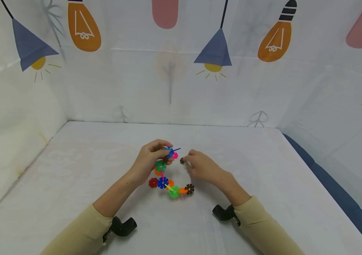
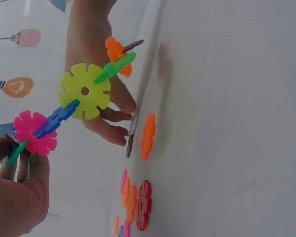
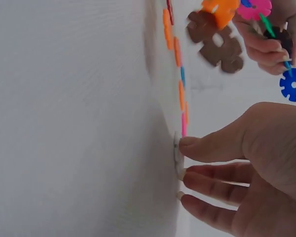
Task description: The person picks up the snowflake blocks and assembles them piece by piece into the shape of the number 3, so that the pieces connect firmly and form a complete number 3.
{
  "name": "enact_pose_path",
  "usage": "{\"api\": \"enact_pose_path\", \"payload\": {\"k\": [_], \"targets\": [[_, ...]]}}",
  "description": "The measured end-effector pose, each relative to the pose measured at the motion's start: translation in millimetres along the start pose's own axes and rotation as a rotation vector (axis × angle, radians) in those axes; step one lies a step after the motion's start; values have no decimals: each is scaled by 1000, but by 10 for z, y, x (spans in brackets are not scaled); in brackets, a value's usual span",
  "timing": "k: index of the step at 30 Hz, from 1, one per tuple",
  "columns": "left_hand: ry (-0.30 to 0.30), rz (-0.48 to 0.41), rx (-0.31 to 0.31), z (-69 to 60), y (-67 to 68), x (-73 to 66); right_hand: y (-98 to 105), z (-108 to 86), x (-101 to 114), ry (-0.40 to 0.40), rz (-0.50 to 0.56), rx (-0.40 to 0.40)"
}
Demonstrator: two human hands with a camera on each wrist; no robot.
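My left hand (image 1: 149,157) pinches one end of a chain of notched plastic snowflake discs. From it hang a pink disc (image 2: 24,129), a yellow disc (image 2: 73,81), a blue disc (image 3: 286,91), a green disc (image 1: 175,192) and others, ending in a brown disc (image 1: 189,189). My right hand (image 1: 201,166) is low at the tabletop to the right. Its thumb and fingertips grip a whitish disc (image 3: 176,153), seen edge-on in the right wrist view. A separate brown disc (image 2: 129,146) lies beside these fingertips.
Loose discs lie on the white table (image 1: 82,166), among them a red disc (image 2: 144,205) and an orange disc (image 2: 147,137). Behind the table hangs a white cloth wall (image 1: 136,88) printed with lamps and bulbs. Black wrist mounts (image 1: 123,227) sit at both sleeves.
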State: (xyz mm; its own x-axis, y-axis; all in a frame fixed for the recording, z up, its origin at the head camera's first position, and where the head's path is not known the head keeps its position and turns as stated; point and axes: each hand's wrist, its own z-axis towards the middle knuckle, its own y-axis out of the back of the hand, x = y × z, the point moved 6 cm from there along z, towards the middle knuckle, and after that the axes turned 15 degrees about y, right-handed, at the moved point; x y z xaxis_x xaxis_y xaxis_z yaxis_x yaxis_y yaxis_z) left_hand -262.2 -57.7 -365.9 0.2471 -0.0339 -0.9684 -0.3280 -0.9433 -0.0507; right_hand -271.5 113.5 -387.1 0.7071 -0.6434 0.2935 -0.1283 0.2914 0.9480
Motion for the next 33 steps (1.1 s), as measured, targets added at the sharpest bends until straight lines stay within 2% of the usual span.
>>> {"api": "enact_pose_path", "payload": {"k": [7,19,22,28,33], "targets": [[30,-26,16,9,-7,25,-14,-11,-21,-19,-39,27],[38,-44,41,23,-21,47,-24,-28,13,-39,86,72],[56,-44,43,20,-27,54,-20,-32,-26,-27,119,53],[92,-72,66,15,-43,61,69,-33,-46,20,259,4],[112,-103,67,9,-36,51,249,-61,13,-1,352,-114]]}}
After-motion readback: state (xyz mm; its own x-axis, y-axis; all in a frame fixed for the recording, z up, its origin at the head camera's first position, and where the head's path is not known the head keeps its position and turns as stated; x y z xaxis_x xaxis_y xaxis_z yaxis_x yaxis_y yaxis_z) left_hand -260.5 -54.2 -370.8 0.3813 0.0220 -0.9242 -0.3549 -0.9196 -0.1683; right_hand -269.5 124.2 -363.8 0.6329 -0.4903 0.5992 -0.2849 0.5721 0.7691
